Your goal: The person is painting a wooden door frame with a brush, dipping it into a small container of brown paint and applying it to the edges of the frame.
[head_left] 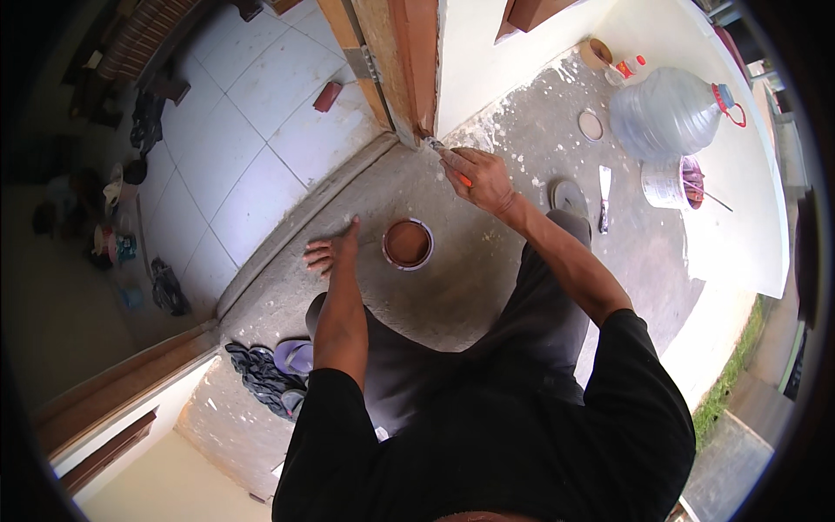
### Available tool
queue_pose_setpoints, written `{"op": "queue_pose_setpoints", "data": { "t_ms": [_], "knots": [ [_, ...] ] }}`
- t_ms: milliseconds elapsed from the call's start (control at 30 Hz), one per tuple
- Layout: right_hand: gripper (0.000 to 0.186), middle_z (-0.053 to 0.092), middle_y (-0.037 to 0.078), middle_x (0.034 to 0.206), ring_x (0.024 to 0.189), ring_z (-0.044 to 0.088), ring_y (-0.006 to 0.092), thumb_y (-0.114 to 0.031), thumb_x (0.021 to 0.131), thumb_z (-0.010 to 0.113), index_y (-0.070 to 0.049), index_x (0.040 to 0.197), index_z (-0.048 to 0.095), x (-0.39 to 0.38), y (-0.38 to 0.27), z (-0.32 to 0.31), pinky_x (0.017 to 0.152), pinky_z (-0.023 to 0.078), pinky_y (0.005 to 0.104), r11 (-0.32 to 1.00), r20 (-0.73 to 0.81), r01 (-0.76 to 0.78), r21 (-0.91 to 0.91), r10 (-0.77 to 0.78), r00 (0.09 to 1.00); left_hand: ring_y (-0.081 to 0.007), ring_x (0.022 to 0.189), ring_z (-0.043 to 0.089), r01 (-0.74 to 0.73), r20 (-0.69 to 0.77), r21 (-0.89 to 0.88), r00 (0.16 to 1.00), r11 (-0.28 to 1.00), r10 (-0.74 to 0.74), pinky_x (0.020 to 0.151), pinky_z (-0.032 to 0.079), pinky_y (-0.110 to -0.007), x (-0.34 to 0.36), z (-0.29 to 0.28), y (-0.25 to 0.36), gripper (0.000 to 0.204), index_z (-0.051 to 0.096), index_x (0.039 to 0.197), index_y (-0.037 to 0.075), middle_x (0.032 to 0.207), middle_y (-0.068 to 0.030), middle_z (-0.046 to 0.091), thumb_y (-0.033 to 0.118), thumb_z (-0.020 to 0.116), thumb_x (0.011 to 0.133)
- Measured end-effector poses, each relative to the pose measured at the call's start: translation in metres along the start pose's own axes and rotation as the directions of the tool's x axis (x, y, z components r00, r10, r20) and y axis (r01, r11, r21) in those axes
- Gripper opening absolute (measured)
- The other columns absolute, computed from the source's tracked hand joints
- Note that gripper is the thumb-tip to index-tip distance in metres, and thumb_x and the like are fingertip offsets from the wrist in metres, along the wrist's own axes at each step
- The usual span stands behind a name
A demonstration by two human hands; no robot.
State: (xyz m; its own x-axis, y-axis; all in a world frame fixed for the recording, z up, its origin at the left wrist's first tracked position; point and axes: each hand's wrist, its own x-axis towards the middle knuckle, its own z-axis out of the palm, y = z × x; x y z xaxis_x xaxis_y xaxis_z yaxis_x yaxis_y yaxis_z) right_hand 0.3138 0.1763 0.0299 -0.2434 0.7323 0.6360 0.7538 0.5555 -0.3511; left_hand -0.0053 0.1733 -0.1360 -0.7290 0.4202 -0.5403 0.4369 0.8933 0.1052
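Note:
My right hand is closed around a paintbrush, and a bit of its orange handle shows below the fingers. The bristle end meets the foot of the reddish-brown door frame, beside the white wall. To the left, my left hand hangs over the grey floor near the raised doorstep, its fingers spread and nothing in them. Between my hands stands an open can of brown paint with a pale rim.
On the right are a putty knife, a round lid, a large clear water jug and a white bucket with a stick. Slippers and black plastic lie at lower left. White tiles lie beyond the doorstep.

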Motion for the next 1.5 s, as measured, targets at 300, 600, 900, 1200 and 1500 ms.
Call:
{"op": "queue_pose_setpoints", "data": {
  "t_ms": [300,600,900,1200,1500],
  "knots": [
    [0.018,0.071,0.010,0.084,0.071,0.070,0.0284,-0.012,0.077,0.074,-0.007,0.095,0.072,0.009,-0.038,-0.034,0.065,0.056,0.0356,0.887,0.165,-0.355,0.295,0.319,0.933,-0.0507,0.141,-0.029,0.008,0.038,-0.047,0.999,0.999,-0.006,0.109,-0.005,-0.073,0.004,0.000,-0.003,0.159,-0.024,0.149,-0.001,0.154,-0.0290,-0.030,0.084,0.072,0.056],
    [0.015,0.072,0.013,0.082,0.070,0.070,0.0292,-0.015,0.078,0.075,-0.006,0.090,0.072,-0.003,-0.060,-0.020,0.064,0.056,0.0346,0.828,0.480,-0.413,0.379,0.206,0.853,-0.0476,0.142,-0.029,0.028,0.023,-0.056,0.999,0.998,-0.027,0.111,-0.006,-0.071,0.007,0.000,-0.005,0.158,-0.024,0.150,0.000,0.155,-0.0283,-0.030,0.081,0.074,0.056],
    [0.008,0.068,0.014,0.073,0.067,0.067,0.0354,-0.012,0.074,0.067,-0.007,0.080,0.066,-0.034,-0.069,0.033,0.061,0.055,0.0429,0.884,0.544,-0.274,0.379,0.026,0.839,-0.0483,0.142,-0.028,0.021,0.022,-0.054,1.000,0.998,-0.019,0.111,-0.005,-0.070,0.003,0.000,-0.003,0.158,-0.024,0.150,0.001,0.155,-0.0287,-0.029,0.082,0.074,0.056],
    [0.012,0.068,0.017,0.077,0.070,0.067,0.0371,-0.011,0.075,0.069,-0.004,0.085,0.068,-0.029,-0.072,0.035,0.064,0.055,0.0415,0.875,0.554,-0.299,0.382,0.042,0.832,-0.0482,0.142,-0.029,-0.005,0.030,-0.073,1.000,0.997,0.007,0.110,-0.006,-0.071,0.006,0.003,-0.003,0.160,-0.026,0.149,0.001,0.154,-0.0291,-0.030,0.082,0.074,0.055],
    [0.014,0.066,0.022,0.076,0.068,0.065,0.0421,-0.015,0.079,0.068,-0.001,0.081,0.066,-0.019,-0.079,0.008,0.062,0.054,0.0448,0.863,0.569,-0.463,0.202,0.282,0.773,-0.0487,0.146,-0.016,-0.065,0.324,0.348,0.945,0.935,-0.055,0.114,0.007,-0.068,0.001,-0.031,0.018,0.148,-0.018,0.153,0.004,0.157,-0.0293,-0.022,0.088,0.064,0.062]
  ]
}}
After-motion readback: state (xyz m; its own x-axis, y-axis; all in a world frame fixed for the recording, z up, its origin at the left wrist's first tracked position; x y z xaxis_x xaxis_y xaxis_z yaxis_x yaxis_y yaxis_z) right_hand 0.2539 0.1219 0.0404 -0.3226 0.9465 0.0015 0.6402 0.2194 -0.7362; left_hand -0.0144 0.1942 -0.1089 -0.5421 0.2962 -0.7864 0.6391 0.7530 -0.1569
